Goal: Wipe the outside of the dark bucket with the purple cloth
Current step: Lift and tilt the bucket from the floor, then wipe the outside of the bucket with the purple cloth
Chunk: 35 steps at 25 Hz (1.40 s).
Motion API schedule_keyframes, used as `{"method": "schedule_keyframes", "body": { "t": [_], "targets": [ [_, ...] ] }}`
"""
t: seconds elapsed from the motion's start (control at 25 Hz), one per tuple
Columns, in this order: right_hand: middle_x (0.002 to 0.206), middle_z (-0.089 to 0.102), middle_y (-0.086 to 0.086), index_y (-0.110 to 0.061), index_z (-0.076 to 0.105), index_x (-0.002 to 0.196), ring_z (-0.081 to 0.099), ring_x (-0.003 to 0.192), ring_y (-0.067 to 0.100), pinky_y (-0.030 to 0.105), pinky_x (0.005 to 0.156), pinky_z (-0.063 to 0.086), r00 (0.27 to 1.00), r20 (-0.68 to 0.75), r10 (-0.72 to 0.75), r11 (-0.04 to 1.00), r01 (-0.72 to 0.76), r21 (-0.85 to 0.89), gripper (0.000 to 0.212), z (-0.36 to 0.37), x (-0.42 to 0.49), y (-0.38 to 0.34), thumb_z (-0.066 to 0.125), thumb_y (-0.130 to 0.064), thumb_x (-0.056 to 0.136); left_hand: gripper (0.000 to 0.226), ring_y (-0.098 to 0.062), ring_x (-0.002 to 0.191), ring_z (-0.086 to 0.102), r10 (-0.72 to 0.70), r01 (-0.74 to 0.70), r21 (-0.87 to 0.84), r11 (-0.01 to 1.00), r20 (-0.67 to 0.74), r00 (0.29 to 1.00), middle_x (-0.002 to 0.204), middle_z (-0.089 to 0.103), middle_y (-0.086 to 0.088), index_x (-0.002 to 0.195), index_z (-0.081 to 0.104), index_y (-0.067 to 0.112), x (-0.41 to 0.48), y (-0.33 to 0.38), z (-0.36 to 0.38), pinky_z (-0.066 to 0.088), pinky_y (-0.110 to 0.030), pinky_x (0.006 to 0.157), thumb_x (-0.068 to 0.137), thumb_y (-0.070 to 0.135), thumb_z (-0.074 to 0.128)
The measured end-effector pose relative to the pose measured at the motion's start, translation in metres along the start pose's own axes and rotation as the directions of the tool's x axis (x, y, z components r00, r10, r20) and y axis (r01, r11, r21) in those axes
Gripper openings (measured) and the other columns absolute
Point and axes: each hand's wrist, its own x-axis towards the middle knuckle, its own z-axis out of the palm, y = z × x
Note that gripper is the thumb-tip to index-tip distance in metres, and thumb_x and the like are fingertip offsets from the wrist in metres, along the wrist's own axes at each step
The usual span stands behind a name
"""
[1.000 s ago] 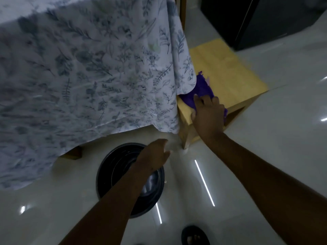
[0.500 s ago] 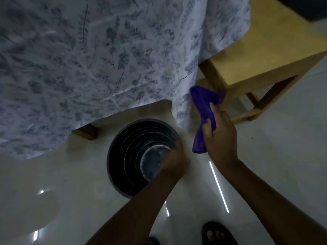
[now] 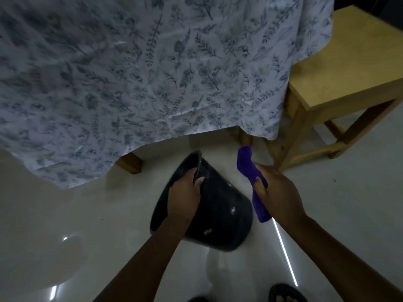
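Observation:
The dark bucket (image 3: 220, 214) is tipped over to the left above the pale floor, its mouth turned away and its outer wall facing me. My left hand (image 3: 184, 195) grips the bucket's rim, fingers inside and thumb outside. My right hand (image 3: 277, 192) holds the purple cloth (image 3: 250, 168) just right of the bucket. The cloth sticks up above my fist and hangs down below it, close to the bucket's wall; I cannot tell whether it touches.
A table draped in a floral cloth (image 3: 152, 73) fills the upper view, its wooden leg (image 3: 129, 162) just behind the bucket. A wooden stool (image 3: 340, 83) stands at the right. The glossy floor (image 3: 65, 214) stretches around, and my sandalled foot (image 3: 285, 293) shows at the bottom.
My left hand has taken the bucket's rim and tilted the bucket off its upright stance. My right hand took the purple cloth off the stool and brought it down beside the bucket.

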Motion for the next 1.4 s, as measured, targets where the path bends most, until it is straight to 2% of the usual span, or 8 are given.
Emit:
{"method": "schedule_keyframes", "body": {
  "t": [0.32, 0.52, 0.6, 0.8, 0.96, 1.08, 1.28, 1.4],
  "targets": [
    [0.098, 0.068, 0.002, -0.022, 0.062, 0.12, 0.063, 0.079, 0.021, 0.026, 0.063, 0.046, 0.965, 0.234, -0.121, 0.932, 0.191, -0.307, 0.051, 0.063, -0.05, 0.011, 0.065, -0.026, 0.07, 0.028, -0.015, 0.078, 0.066, -0.101, 0.119, -0.248, 0.961, 0.083, 0.991, 0.086, 0.07, 0.002, 0.1, 0.066, 0.019, -0.027, -0.037, 0.042, 0.047, -0.02, 0.067, 0.1, 0.037, 0.045],
    [0.154, 0.03, 0.009, -0.025, 0.023, 0.149, 0.028, 0.141, 0.032, 0.05, 0.109, 0.032, 0.93, 0.339, -0.144, 0.902, 0.264, -0.34, 0.071, 0.107, -0.049, 0.025, 0.042, -0.057, 0.088, 0.027, -0.01, 0.079, 0.065, -0.126, 0.152, -0.31, 0.939, 0.102, 0.987, 0.089, 0.069, 0.006, 0.106, 0.064, 0.02, -0.038, -0.048, 0.055, 0.047, -0.013, 0.067, 0.098, 0.039, 0.047],
    [0.16, 0.019, 0.002, -0.028, 0.012, 0.151, 0.017, 0.147, 0.026, 0.047, 0.114, 0.025, 0.912, 0.372, -0.17, 0.905, 0.294, -0.308, 0.068, 0.122, -0.045, 0.025, 0.026, -0.06, 0.093, 0.032, -0.006, 0.081, 0.066, -0.166, 0.197, -0.303, 0.932, 0.125, 0.978, 0.092, 0.069, 0.01, 0.11, 0.062, 0.022, -0.043, -0.05, 0.056, 0.052, -0.016, 0.07, 0.09, 0.047, 0.058],
    [0.148, 0.045, 0.002, -0.024, 0.033, 0.146, 0.045, 0.133, 0.02, 0.037, 0.109, 0.032, 0.933, 0.327, 0.15, 0.987, -0.121, -0.108, 0.055, 0.113, -0.024, 0.055, 0.026, -0.049, 0.097, 0.033, -0.008, 0.075, 0.065, -0.259, 0.285, -0.251, 0.925, 0.131, 0.957, 0.083, 0.067, 0.01, 0.096, 0.058, 0.023, -0.059, -0.059, 0.053, 0.058, -0.029, 0.066, 0.083, 0.053, 0.064],
    [0.155, 0.034, 0.003, -0.019, 0.029, 0.149, 0.035, 0.141, 0.025, 0.044, 0.111, 0.03, 0.963, 0.262, 0.072, 0.937, 0.024, -0.347, 0.062, 0.106, -0.098, 0.029, 0.021, -0.049, 0.095, 0.031, -0.01, 0.076, 0.065, -0.254, 0.279, -0.216, 0.936, 0.134, 0.958, 0.085, 0.067, 0.01, 0.096, 0.056, 0.025, -0.07, -0.065, 0.051, 0.054, -0.026, 0.065, 0.085, 0.054, 0.061],
    [0.151, 0.04, 0.003, -0.019, 0.032, 0.147, 0.04, 0.138, 0.023, 0.043, 0.109, 0.036, 0.962, 0.269, 0.052, 0.951, 0.034, -0.306, 0.056, 0.116, -0.086, 0.027, 0.026, -0.046, 0.098, 0.033, -0.011, 0.073, 0.063, -0.203, 0.222, -0.179, 0.958, 0.12, 0.972, 0.084, 0.064, 0.011, 0.104, 0.054, 0.023, -0.081, -0.067, 0.05, 0.052, -0.023, 0.064, 0.09, 0.051, 0.056],
    [0.13, 0.061, 0.008, -0.02, 0.052, 0.128, 0.057, 0.115, 0.026, 0.033, 0.094, 0.038, 0.843, 0.371, 0.388, 0.918, -0.387, -0.081, 0.044, 0.106, -0.031, 0.046, 0.023, -0.04, 0.101, 0.036, -0.014, 0.072, 0.066, -0.232, 0.246, -0.132, 0.96, 0.114, 0.966, 0.083, 0.068, 0.006, 0.101, 0.051, 0.025, -0.078, -0.063, 0.05, 0.059, -0.034, 0.064, 0.089, 0.058, 0.051],
    [0.153, 0.038, 0.003, -0.021, 0.03, 0.148, 0.037, 0.139, 0.025, 0.042, 0.108, 0.036, 0.954, 0.248, 0.167, 0.955, -0.094, -0.283, 0.056, 0.108, -0.108, 0.012, 0.026, -0.044, 0.098, 0.038, -0.014, 0.074, 0.067, -0.22, 0.23, -0.081, 0.97, 0.116, 0.969, 0.085, 0.07, 0.004, 0.101, 0.054, 0.024, -0.075, -0.067, 0.052, 0.057, -0.03, 0.066, 0.089, 0.06, 0.05]
  ]
}}
